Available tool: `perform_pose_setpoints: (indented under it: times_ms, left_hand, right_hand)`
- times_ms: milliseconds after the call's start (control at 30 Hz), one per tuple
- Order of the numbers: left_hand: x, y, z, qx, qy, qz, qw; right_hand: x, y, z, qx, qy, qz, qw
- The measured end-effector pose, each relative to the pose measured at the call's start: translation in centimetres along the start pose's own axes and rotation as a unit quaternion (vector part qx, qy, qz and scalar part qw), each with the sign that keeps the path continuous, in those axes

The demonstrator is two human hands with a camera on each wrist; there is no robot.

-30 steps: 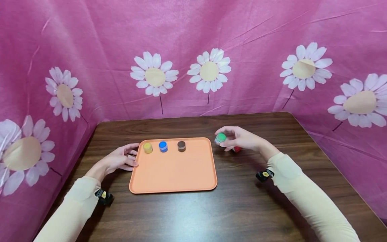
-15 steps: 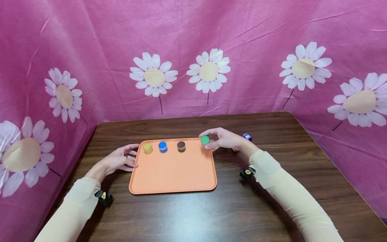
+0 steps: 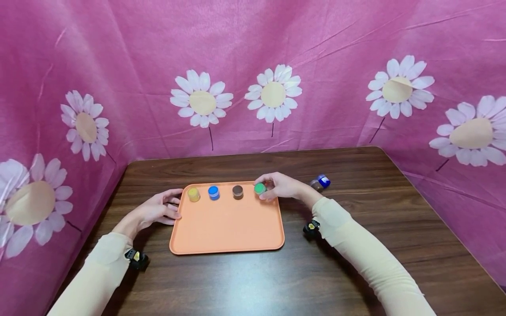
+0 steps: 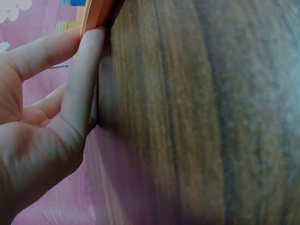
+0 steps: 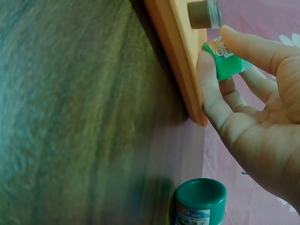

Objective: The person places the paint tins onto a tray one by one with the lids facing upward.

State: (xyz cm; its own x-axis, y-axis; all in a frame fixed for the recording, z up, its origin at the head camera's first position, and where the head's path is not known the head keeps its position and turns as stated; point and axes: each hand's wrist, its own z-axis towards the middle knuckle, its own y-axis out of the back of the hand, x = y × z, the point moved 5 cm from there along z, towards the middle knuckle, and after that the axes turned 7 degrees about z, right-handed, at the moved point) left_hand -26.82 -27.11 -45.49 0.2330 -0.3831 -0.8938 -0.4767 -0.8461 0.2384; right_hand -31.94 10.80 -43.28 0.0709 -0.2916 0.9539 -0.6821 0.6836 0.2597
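In the head view an orange tray (image 3: 227, 228) lies on the table. Near its far edge a yellow paint jar (image 3: 193, 194), a blue paint jar (image 3: 214, 192) and a brown paint jar (image 3: 237, 192) stand in a row. My right hand (image 3: 278, 186) pinches a green paint jar (image 3: 259, 188) at the tray's far right corner. The right wrist view shows this green jar (image 5: 225, 61) slightly tilted, close to the tray surface; whether it touches is unclear. At the left rim, my left hand (image 3: 154, 208) touches the tray with extended fingers.
Right of the tray, beyond my right wrist, lie a blue jar (image 3: 324, 181) and a brownish jar (image 3: 316, 184), partly hidden. A teal-looking jar (image 5: 201, 201) shows low in the right wrist view. A pink flowered cloth (image 3: 237, 35) hangs behind the table.
My right hand has carried the green jar leftward from beside the tray to over its far right corner. The jars behind that hand have come into view. My left hand stays at the rim.
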Motion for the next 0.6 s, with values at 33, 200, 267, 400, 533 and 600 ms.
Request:
perform_pose_setpoints:
  times_ms: [33,200,267,400,533,600]
  left_hand:
    - [0.01,0.0,0.0,0.0,0.0,0.001,1.0]
    - [-0.03,-0.01,-0.03,-0.003,0.0,0.004,1.0]
    - [-0.05,-0.04,-0.03,-0.003,-0.001,0.003,1.0]
    - [-0.12,-0.16,-0.03,-0.001,-0.007,0.001,1.0]
    - [-0.17,-0.25,-0.05,0.0,-0.008,0.002,1.0]
    - [-0.15,-0.23,-0.08,-0.002,-0.006,0.003,1.0]
  right_hand:
    - [-0.09,0.05,0.03,-0.003,0.0,-0.002,1.0]
    - [-0.24,0.27,0.03,-0.013,0.005,-0.027,0.9995]
    - [-0.18,0.23,0.02,-0.015,0.01,-0.04,0.999]
    - [-0.03,0.08,0.07,-0.02,0.012,-0.056,0.9982]
    - [-0.02,-0.11,0.04,-0.02,0.006,-0.053,0.9984]
    - [-0.1,-0.18,0.03,-0.019,0.005,-0.051,0.9985]
